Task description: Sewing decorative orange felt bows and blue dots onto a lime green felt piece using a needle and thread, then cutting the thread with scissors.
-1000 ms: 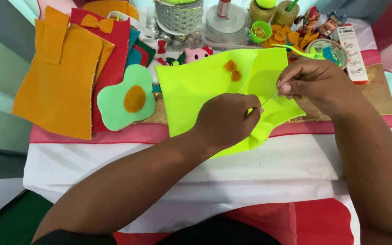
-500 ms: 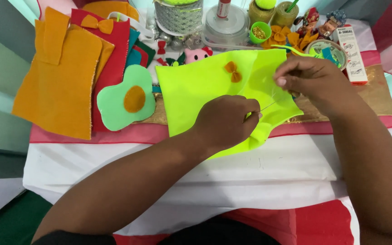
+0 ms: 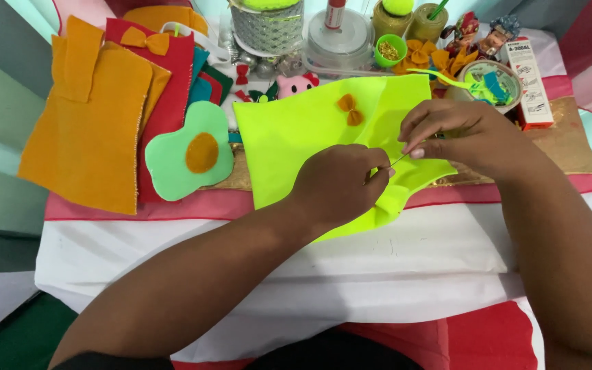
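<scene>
On the cloth-covered surface [image 3: 173,240] lies the neon-yellow felt sheet [image 3: 296,137], its lower edge pinched shut in the left hand [image 3: 337,181]. Since a moment ago the right hand [image 3: 460,133] has drawn up and away, fingers closed on a needle [image 3: 400,160]: a stitch pulled through. An orange bow [image 3: 349,109] sits on the sheet. An egg-shaped felt piece [image 3: 190,151] and orange felt [image 3: 90,130] lie left; jars crowd the far edge.

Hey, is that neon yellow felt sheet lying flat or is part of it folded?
Partly folded: the neon yellow felt sheet lies spread, but its lower right corner is turned up beside the left hand.
</scene>
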